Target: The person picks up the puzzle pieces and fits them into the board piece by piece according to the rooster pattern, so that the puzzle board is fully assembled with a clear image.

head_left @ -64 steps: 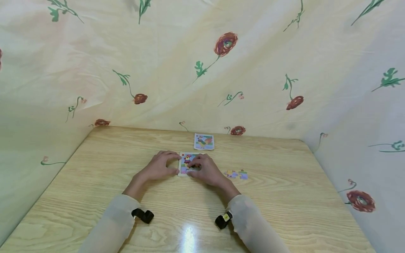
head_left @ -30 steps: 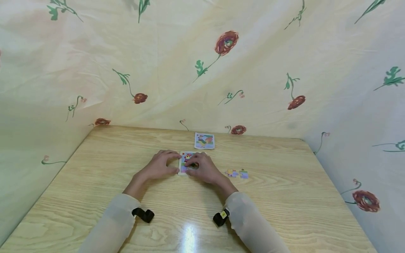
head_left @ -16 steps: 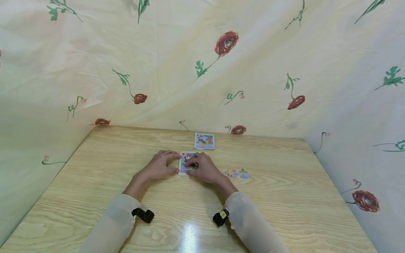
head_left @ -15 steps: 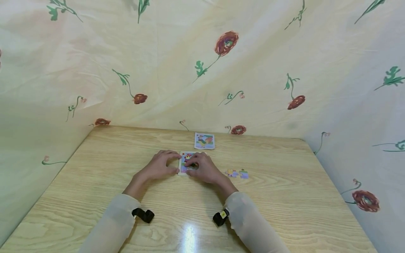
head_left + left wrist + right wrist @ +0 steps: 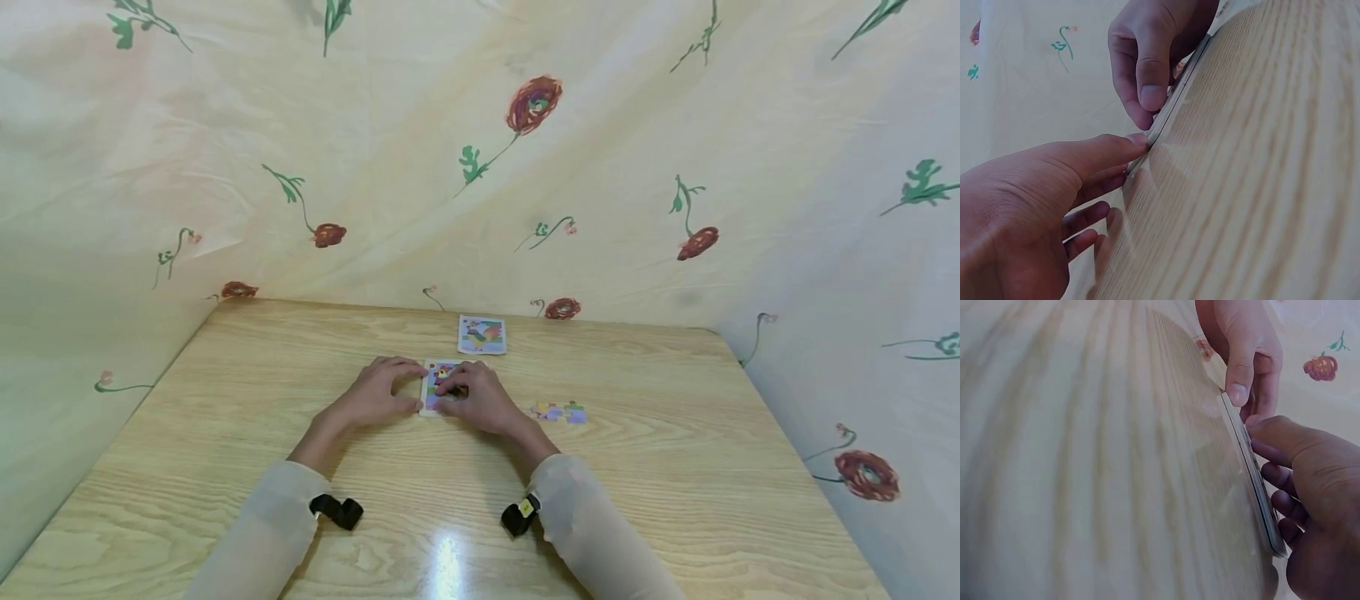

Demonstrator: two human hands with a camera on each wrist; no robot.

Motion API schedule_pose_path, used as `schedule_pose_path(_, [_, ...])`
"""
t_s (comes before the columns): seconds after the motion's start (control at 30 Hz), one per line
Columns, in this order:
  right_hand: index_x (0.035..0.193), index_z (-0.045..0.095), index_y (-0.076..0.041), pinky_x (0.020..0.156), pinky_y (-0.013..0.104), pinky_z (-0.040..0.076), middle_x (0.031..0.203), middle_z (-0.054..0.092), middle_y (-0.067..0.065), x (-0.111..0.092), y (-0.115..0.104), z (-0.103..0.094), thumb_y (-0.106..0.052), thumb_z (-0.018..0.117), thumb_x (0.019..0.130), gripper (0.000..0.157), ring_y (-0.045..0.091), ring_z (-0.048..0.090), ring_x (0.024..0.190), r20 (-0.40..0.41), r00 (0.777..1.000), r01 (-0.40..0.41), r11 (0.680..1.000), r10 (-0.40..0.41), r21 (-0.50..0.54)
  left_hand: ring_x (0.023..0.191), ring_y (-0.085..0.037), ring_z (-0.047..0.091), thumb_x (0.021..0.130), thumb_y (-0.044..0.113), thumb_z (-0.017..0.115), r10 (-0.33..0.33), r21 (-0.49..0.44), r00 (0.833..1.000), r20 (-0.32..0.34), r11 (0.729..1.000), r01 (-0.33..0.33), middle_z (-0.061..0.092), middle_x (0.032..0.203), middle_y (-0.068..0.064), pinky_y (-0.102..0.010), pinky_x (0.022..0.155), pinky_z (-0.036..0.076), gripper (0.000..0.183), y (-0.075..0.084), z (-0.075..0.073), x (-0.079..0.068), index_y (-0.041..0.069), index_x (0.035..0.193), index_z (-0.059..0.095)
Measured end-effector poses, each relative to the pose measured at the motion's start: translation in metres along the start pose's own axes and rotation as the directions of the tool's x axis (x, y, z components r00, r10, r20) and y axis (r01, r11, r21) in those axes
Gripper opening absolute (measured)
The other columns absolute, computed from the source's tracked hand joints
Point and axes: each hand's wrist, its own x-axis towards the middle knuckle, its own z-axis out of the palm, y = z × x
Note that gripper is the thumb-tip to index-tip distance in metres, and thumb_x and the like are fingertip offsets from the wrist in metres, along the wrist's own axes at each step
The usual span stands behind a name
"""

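In the head view a jigsaw puzzle board [image 5: 432, 385] with a colourful picture lies flat mid-table. My left hand [image 5: 377, 392] holds its left edge, thumb at the near corner and a finger at the far one. The left wrist view shows that thumb [image 5: 1113, 150] on the board's corner. Over the board's right part, my right hand [image 5: 480, 400] has curled fingers, its thumb and index tips down on a puzzle piece [image 5: 437, 398]. The hand hides most of the board. In the right wrist view the board [image 5: 1250, 475] is seen edge-on beside the fingers.
Several loose puzzle pieces [image 5: 574, 412] lie on the table right of the board. Behind it a picture card [image 5: 482, 335] shows a bird-like figure. A flower-printed cloth [image 5: 390, 167] hangs along the back and sides of the wooden table [image 5: 660, 450].
Over two seconds my right hand's fingertips have shifted slightly left across the board. The left hand keeps its place at the edge. In the last half second only the view shifts slightly.
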Motion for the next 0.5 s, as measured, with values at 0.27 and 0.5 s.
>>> schedule_pose_path(0.27, [0.098,0.083,-0.018,0.080,0.028,0.038,0.102,0.071,0.000,0.0026,0.0004,0.0019,-0.023,0.086,0.085,0.015,0.014,0.051,0.089,-0.008,1.000,-0.005,0.999,0.005,-0.040,0.147,-0.038,0.037,0.092,0.033,0.075,0.013,0.006,1.000,-0.003,1.000,-0.013,0.052,0.155,-0.008,-0.068,0.117,0.029,0.053,-0.0019,0.0006,0.0014,0.020,0.143,0.063])
schedule_pose_path(0.5, [0.100,0.083,-0.019,0.085,0.033,0.039,0.105,0.070,-0.001,0.0041,0.0000,0.0033,-0.024,0.085,0.086,0.016,0.015,0.052,0.093,0.008,1.000,-0.024,0.998,0.024,-0.050,0.148,-0.038,0.037,0.091,0.033,0.075,0.006,0.003,1.000,-0.008,1.000,-0.006,0.052,0.155,-0.008,-0.068,0.117,0.029,0.054,-0.0016,0.0005,0.0000,0.020,0.142,0.063])
